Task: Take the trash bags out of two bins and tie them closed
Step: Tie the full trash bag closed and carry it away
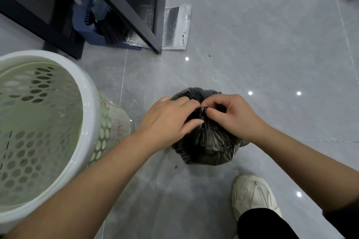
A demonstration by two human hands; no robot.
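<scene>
**Knot time on the black bag**

Black trash bag [206, 145] sits on the floor tiles [272, 54], just right of the bare green bin [48, 122]. Left hand [171, 118] pinches the gathered neck, right hand [227, 114] has a strand looped round a finger. Tip: keep the neck bunched w/ the left, pull the loop thru snug & low, no slack

Trash bag [206, 141] sits on the floor [272, 44], mid-view. Bin [48, 122] stands left of it, near, not touching. Left hand [171, 120] and right hand [227, 116] meet on top of the bag, holding its gathered neck. Shoe [254, 196] on the floor in front of the bag, to the right. Behind the bin: frame [161, 6], with dustpan [83, 25] and brush [114, 31] under it. Foil sheet [174, 25] lies partly beneath the frame.
</scene>
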